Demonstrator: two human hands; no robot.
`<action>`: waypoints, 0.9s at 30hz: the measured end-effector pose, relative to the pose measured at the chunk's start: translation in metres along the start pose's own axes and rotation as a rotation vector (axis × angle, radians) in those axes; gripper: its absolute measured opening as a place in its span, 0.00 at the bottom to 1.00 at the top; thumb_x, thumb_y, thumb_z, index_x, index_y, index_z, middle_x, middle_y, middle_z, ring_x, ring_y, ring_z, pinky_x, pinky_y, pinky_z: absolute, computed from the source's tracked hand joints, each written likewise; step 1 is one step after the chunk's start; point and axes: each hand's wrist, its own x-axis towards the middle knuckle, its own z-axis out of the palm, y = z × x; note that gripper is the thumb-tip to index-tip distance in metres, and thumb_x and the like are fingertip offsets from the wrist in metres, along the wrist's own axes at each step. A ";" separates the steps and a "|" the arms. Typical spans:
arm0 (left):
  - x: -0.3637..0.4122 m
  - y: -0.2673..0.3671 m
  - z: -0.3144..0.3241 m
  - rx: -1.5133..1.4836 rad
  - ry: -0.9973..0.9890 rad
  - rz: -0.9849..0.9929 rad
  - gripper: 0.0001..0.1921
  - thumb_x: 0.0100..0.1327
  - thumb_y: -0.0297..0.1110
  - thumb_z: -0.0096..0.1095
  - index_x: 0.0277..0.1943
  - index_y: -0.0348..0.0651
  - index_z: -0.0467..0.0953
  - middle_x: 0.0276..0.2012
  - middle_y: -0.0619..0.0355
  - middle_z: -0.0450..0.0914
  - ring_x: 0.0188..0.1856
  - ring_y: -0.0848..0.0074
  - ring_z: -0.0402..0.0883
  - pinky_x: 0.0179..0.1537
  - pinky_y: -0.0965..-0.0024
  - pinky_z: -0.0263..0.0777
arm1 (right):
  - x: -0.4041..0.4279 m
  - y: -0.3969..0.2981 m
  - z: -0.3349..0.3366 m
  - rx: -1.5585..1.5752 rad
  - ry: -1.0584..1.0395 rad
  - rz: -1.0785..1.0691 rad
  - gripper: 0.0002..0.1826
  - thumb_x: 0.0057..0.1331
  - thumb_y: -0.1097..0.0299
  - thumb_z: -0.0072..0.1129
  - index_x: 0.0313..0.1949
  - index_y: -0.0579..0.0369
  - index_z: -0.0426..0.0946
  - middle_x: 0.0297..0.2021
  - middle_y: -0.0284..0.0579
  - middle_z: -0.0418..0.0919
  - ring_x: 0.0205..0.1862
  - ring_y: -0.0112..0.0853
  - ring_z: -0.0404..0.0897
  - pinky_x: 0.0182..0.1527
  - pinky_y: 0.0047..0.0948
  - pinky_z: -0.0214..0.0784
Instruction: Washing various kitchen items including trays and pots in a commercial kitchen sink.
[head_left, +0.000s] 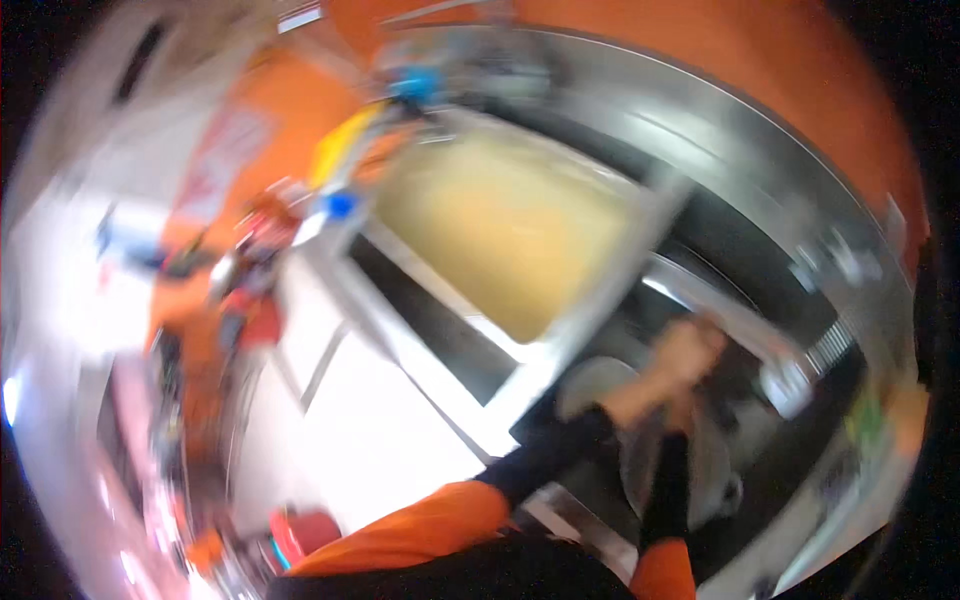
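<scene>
The whole view is blurred by motion. My left hand (686, 349) and my right hand (679, 405) are close together over a dark sink basin (795, 450), beneath a metal faucet (682, 289). The two hands overlap, and whether anything lies between them cannot be seen. Round, grey pans or lids (637, 472) lie in the basin below my wrists. To the left of the faucet, a second basin holds a rectangular tub (502, 232) filled with cloudy yellowish liquid.
A white counter (375, 427) lies left of the basins. A red container (304, 532) stands at its near edge. Blurred bottles and a yellow item (341, 146) line the left side. A steel ledge (675, 127) runs behind the basins, with a whitish object (784, 386) near the faucet.
</scene>
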 end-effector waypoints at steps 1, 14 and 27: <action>-0.019 0.017 -0.023 -0.034 0.107 -0.219 0.13 0.54 0.39 0.47 0.34 0.39 0.74 0.29 0.47 0.76 0.31 0.57 0.76 0.34 0.60 0.69 | 0.006 -0.033 -0.005 0.013 -0.027 -0.037 0.16 0.63 0.66 0.39 0.49 0.57 0.65 0.46 0.49 0.68 0.47 0.37 0.68 0.52 0.35 0.57; -0.044 -0.029 -0.014 -0.053 0.342 -0.131 0.17 0.43 0.37 0.52 0.38 0.41 0.72 0.27 0.46 0.77 0.32 0.56 0.77 0.36 0.59 0.70 | 0.048 -0.104 -0.050 -0.238 -0.069 -0.197 0.16 0.63 0.66 0.39 0.48 0.57 0.66 0.45 0.49 0.68 0.47 0.38 0.68 0.52 0.35 0.56; -0.047 -0.024 -0.022 0.014 0.232 -0.112 0.27 0.45 0.37 0.51 0.50 0.33 0.64 0.30 0.44 0.76 0.35 0.54 0.75 0.39 0.58 0.69 | 0.046 -0.096 -0.062 -0.268 -0.086 -0.173 0.16 0.63 0.66 0.39 0.48 0.57 0.66 0.45 0.48 0.68 0.47 0.38 0.68 0.53 0.35 0.56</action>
